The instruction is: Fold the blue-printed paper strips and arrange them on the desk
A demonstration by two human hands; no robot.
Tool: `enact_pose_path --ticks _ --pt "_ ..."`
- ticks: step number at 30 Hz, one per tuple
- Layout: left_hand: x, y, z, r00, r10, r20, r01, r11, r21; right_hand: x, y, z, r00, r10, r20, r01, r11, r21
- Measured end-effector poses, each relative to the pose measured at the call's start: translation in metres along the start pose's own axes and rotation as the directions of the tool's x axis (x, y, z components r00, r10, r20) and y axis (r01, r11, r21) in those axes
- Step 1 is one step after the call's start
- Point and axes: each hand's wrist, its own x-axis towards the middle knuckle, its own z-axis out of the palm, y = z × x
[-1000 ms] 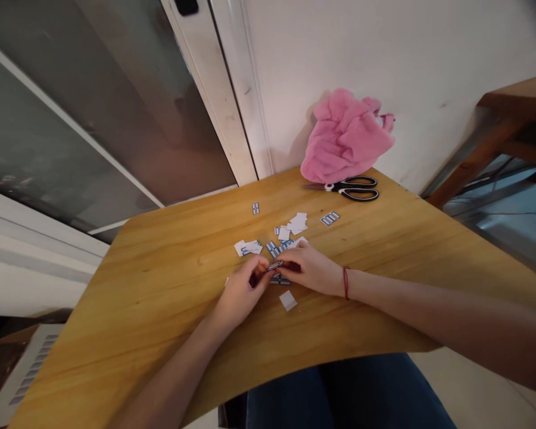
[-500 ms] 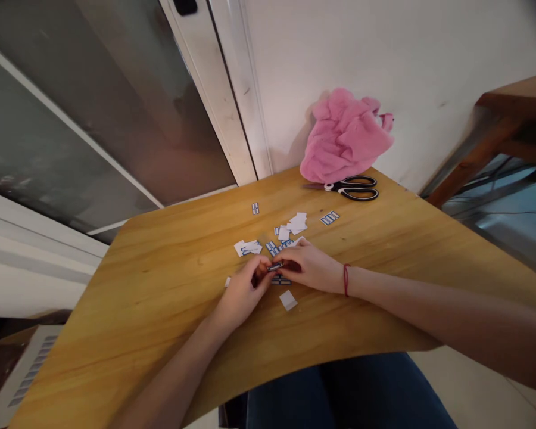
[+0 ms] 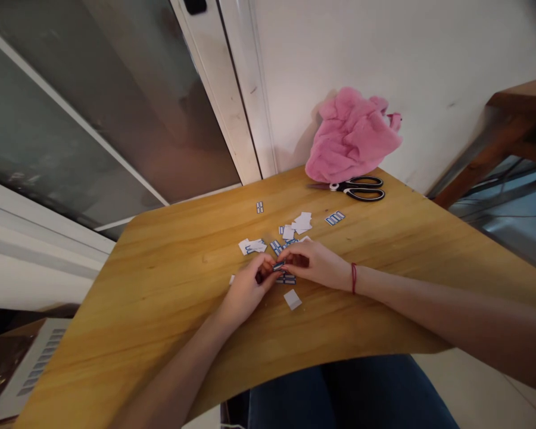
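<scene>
Between my two hands is a small blue-edged paper label (image 3: 279, 266), raised a little above the wooden table (image 3: 170, 286). My left hand (image 3: 250, 286) pinches its left end with thumb and fingers. At the other end, the fingertips of my right hand (image 3: 319, 265), with a red cord on the wrist, close on it too. Just beneath my fingers lie more blue-edged labels (image 3: 289, 279), partly covered. Nearer to me rests a pale square of paper (image 3: 293, 299). Behind my hands white slips (image 3: 302, 223) and labels overlap in a loose heap.
Black-handled scissors (image 3: 361, 189) lie at the back of the table beside a pink plush cloth bundle (image 3: 352, 137) against the wall. White slips (image 3: 252, 246) sit left of the heap, one label (image 3: 259, 207) behind it, a label strip (image 3: 335, 218) to the right.
The view has shifted slightly, so the scene sits a little further right. The held label has tilted and shows more of its blue-edged face; both hands stay on it.
</scene>
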Motion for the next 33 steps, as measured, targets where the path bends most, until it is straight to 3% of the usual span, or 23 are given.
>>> enact_pose_path --ticks 4,9,12,14,16,20,23,26,29,33 --pt "0.001 0.0 -0.003 0.999 -0.044 0.029 0.047 0.994 -0.102 0.0 0.001 0.0 1.0 -0.003 -0.003 0.003 1.0 -0.01" --pt "0.0 0.002 0.003 1.0 -0.027 -0.011 0.026 1.0 -0.016 -0.001 0.001 0.001 1.0 -0.006 -0.02 0.005 1.0 -0.015" --pt "0.002 0.007 0.0 0.994 0.054 -0.099 -0.047 0.996 0.069 -0.002 -0.002 0.0 0.999 -0.014 -0.034 0.014 1.0 -0.012" --pt "0.004 0.007 -0.017 0.974 0.115 -0.196 -0.093 0.989 0.117 -0.002 -0.004 -0.003 0.998 -0.028 -0.057 0.027 0.999 -0.02" --pt "0.007 0.001 -0.049 0.944 0.104 -0.313 -0.073 0.991 0.108 -0.001 -0.005 -0.007 0.995 -0.036 -0.091 0.032 0.999 -0.037" --pt "0.0 -0.024 -0.137 0.893 -0.171 -0.416 0.171 0.985 -0.038 0.001 0.0 -0.015 0.99 -0.088 -0.113 0.066 0.98 -0.189" --pt "-0.013 -0.039 -0.185 0.843 -0.353 -0.406 0.428 0.897 0.109 -0.001 0.004 -0.014 0.984 -0.169 -0.059 0.138 0.927 -0.35" --pt "-0.02 -0.051 -0.202 0.814 -0.431 -0.389 0.532 0.822 0.203 -0.006 0.004 -0.007 0.981 -0.196 -0.009 0.171 0.877 -0.448" --pt "-0.017 -0.067 -0.203 0.839 -0.354 -0.414 0.474 0.849 0.234 -0.009 0.002 0.004 0.988 -0.153 0.017 0.141 0.859 -0.493" --pt "-0.012 -0.087 -0.206 0.857 -0.239 -0.456 0.409 0.855 0.319 -0.009 0.0 0.011 0.999 -0.044 -0.023 0.029 0.894 -0.447"
